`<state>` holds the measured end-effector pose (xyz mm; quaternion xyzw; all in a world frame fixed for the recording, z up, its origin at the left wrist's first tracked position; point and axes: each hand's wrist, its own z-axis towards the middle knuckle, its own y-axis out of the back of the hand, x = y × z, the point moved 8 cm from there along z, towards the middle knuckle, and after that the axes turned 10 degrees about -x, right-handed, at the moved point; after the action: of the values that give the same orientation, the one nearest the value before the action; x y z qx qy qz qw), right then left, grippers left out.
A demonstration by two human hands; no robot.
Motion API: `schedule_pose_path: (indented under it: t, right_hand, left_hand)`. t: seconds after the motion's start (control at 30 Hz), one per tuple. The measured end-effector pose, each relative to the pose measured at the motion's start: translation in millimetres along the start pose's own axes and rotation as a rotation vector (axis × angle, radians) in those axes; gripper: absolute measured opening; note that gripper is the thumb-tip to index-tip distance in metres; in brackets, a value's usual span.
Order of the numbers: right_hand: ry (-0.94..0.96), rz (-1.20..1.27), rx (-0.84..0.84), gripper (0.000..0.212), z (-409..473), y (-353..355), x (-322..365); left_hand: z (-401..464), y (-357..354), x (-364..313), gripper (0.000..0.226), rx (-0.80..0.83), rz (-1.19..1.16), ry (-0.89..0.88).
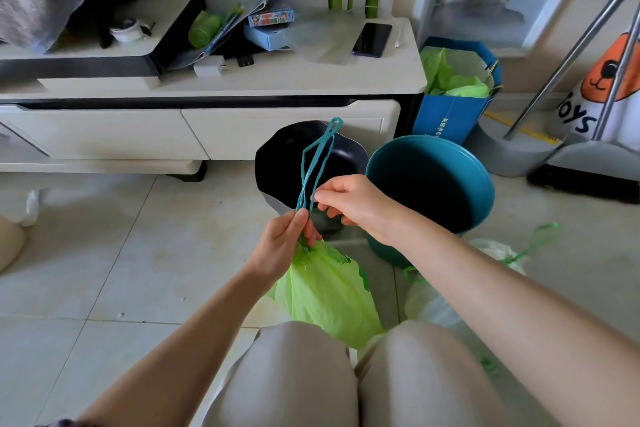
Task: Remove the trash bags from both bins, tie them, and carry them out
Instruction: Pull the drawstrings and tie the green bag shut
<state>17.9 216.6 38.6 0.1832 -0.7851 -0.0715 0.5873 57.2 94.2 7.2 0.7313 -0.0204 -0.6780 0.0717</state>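
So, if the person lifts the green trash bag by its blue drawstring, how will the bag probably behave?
The green trash bag looks thin and wrinkled, so it will probably sag and swing, not keep its shape. It bulges only a little, so it seems rather light. The blue drawstring, pinched by the left hand and right hand, looks narrow and may press into the fingers.

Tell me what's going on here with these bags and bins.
A person is tying a light green plastic trash bag. The left hand pinches its gathered neck; the right hand grips the teal drawstring loops. The black bin and round teal bin hold no bags. A white bag lies beside them.
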Motion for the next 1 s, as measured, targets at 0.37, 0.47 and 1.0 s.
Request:
schedule_pose_path:
  t: [0.37,0.47,1.0]
  right_hand:
    - [0.024,0.053,-0.095,0.020,-0.8,8.9,4.9]
    - [0.056,0.078,-0.124,0.019,-3.8,18.3,11.9]
    - [0.306,0.214,-0.178,0.016,-26.3,45.7,88.6]
  left_hand:
    - [-0.2,12.5,4.3,0.036,-0.180,-0.033,0.033]
    - [4.1,28.8,16.0,0.030,-0.334,-0.244,0.186]
    - [5.8,51.2,-13.0,0.025,-0.416,-0.039,0.084]
